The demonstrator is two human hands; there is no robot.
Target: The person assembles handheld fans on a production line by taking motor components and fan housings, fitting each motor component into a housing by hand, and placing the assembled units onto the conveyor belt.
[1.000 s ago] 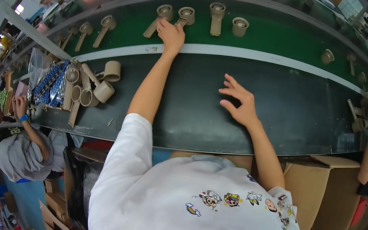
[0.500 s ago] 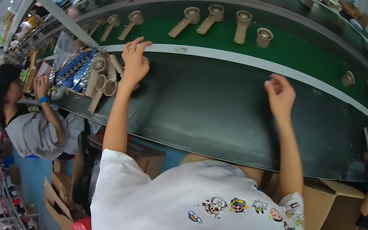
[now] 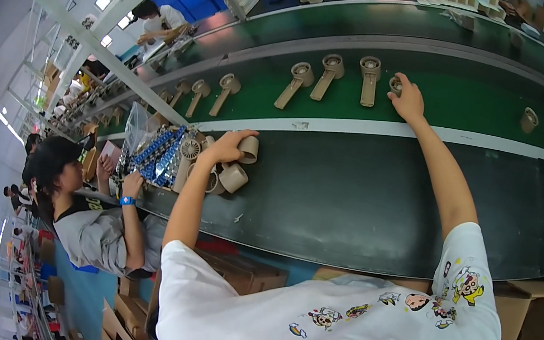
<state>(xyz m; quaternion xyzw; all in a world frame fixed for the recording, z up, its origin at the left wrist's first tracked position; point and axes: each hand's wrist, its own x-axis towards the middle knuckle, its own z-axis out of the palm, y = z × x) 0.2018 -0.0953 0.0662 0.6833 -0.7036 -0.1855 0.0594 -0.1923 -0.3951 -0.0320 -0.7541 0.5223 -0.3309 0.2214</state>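
Observation:
At the left of the dark worktable, my left hand (image 3: 223, 148) has its fingers closed on the rim of a beige round fan housing (image 3: 250, 151). Another beige fan housing (image 3: 234, 177) lies just below it. My right arm stretches over to the green conveyor belt (image 3: 447, 103). There, my right hand (image 3: 409, 101) has its fingers wrapped around a short beige fan head (image 3: 395, 85), which it mostly covers. Left of that hand, a beige handheld fan (image 3: 369, 83) lies on the belt, its handle pointing toward me.
More handheld fans (image 3: 295, 85) lie spaced along the belt. A white strip (image 3: 337, 128) separates belt and worktable. Left of my left hand are a bundle of blue-and-black parts (image 3: 160, 154) and a round grille (image 3: 190, 148). A co-worker (image 3: 97, 212) sits at the left; cardboard boxes stand below.
My right hand has gone from above the worktable to the fan head on the belt and closed on it. My left hand has come down onto a fan housing. The view has shifted.

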